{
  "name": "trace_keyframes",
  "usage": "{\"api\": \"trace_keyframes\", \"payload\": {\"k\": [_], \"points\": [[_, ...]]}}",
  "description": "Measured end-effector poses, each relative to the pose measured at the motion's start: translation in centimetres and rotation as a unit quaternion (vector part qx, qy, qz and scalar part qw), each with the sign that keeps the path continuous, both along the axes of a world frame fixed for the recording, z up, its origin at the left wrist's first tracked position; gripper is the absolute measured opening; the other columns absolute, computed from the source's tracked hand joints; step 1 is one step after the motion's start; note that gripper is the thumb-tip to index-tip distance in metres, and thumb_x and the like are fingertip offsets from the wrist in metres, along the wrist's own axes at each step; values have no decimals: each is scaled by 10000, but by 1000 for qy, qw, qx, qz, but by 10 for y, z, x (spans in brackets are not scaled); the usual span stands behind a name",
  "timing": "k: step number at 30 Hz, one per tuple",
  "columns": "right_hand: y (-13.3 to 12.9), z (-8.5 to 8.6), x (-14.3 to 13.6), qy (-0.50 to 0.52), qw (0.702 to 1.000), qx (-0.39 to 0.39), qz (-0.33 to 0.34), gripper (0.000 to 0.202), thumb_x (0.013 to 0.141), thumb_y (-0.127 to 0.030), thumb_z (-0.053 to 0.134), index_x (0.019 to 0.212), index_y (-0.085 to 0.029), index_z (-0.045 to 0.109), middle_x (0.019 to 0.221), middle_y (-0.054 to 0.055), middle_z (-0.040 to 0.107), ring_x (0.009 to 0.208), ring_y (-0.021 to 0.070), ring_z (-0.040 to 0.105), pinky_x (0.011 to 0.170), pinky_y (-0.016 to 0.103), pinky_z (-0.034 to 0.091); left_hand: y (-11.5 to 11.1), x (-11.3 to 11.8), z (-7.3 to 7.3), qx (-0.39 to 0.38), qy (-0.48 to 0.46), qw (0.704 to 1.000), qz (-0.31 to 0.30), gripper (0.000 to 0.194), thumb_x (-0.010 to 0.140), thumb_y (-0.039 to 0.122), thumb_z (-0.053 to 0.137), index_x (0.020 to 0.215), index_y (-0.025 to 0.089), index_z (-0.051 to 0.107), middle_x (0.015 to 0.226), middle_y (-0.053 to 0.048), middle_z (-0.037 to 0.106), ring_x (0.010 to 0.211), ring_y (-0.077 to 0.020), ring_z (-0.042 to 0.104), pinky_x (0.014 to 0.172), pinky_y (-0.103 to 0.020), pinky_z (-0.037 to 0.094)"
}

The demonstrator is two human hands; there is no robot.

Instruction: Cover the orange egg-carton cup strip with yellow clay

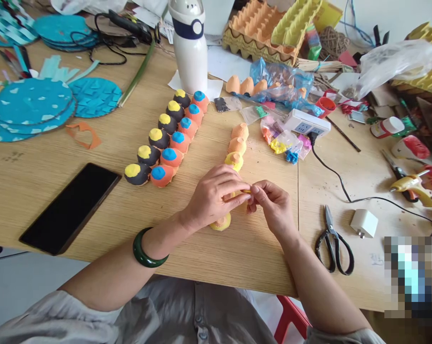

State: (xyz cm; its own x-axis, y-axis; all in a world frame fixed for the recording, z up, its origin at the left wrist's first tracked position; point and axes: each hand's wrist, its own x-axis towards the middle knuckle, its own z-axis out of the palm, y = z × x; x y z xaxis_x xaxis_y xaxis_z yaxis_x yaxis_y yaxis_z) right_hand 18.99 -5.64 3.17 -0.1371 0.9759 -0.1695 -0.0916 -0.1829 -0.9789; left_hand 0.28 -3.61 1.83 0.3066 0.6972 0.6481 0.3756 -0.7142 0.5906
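A short strip of orange egg-carton cups [238,145] lies in front of me, with yellow clay on some cups. My left hand [216,193] is over its middle and hides several cups; its near end [221,222] shows below my wrist. Between the fingertips of both hands is a small yellow piece of clay [247,191]. My right hand [273,203] pinches it from the right, thumb against forefinger. Left of the strip stand two finished-looking rows: black cups with yellow tops [148,155] and orange cups with blue tops [171,155].
A phone [70,208] lies at left, scissors [333,243] and a white charger [364,223] at right. Behind are a white bottle [191,52], a power strip [306,123], bags of coloured clay [282,138] and egg trays [262,28]. A black cord [344,188] crosses the right side.
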Motion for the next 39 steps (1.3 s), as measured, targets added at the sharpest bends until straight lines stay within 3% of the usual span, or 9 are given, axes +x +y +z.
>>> {"api": "trace_keyframes", "payload": {"k": [3, 10, 15, 21, 26, 30, 34, 39], "points": [[1, 0, 0, 6, 1000, -2, -4, 378, 836, -549, 865, 785, -201, 726, 633, -22, 654, 511, 113, 579, 500, 266, 534, 0, 0, -2, 14, -4, 1000, 15, 166, 960, 310, 769, 1098, 221, 795, 967, -48, 829, 991, -227, 725, 1011, -421, 583], [1, 1, 0, 8, 1000, -4, 19, 373, 876, -545, 832, 809, -193, 727, 672, -18, 679, 516, 108, 617, 524, 260, 519, 0, 1, 0, 23, -20, 999, 26, 85, 991, 263, 718, 1002, 242, 799, 897, -28, 819, 929, -203, 725, 958, -386, 603], [1, -1, 1, 11, 1000, -8, 17, 347, 866, -519, 851, 826, -192, 741, 669, -15, 684, 526, 113, 626, 523, 259, 523, -1, 0, 1, 10, -4, 1000, 19, 181, 978, 290, 745, 1141, 225, 792, 1014, -58, 827, 992, -216, 731, 961, -390, 614], [2, -1, 1, 24, 999, 0, 33, 369, 923, -519, 792, 789, -182, 728, 696, -10, 684, 529, 103, 637, 545, 257, 542, 0, 0, 1, 45, -15, 998, 32, 97, 988, 214, 717, 1038, 226, 800, 937, -35, 821, 955, -196, 735, 964, -373, 614], [2, -4, 1, 40, 999, -4, 10, 340, 879, -503, 841, 840, -184, 731, 663, -28, 673, 512, 94, 615, 520, 243, 541, -2, -4, 7, -8, -3, 1000, 19, 255, 973, 287, 757, 1220, 228, 771, 1101, -56, 822, 1048, -208, 740, 991, -371, 608], [4, -5, 2, 70, 997, 1, -38, 319, 832, -474, 887, 875, -197, 735, 697, -33, 694, 535, 87, 610, 545, 240, 576, 2, -12, 12, -75, -55, 992, 89, 257, 1026, 336, 678, 1246, 238, 764, 1201, -57, 795, 1139, -211, 725, 1063, -383, 572], [9, -9, 2, 72, 996, -26, -41, 351, 784, -476, 917, 873, -196, 725, 730, -26, 703, 559, 85, 608, 567, 242, 590, 12, -17, 3, -191, -152, 960, 139, 263, 1039, 399, 634, 1197, 242, 774, 1230, -54, 784, 1177, -211, 729, 1078, -372, 581], [9, -14, 0, 50, 997, -40, -48, 414, 741, -534, 926, 851, -195, 715, 771, -7, 684, 680, 128, 644, 630, 285, 641, 16, -16, -7, -252, -144, 951, 110, 297, 1029, 434, 630, 1123, 214, 806, 1182, -73, 792, 1172, -223, 718, 1062, -373, 574]]}}
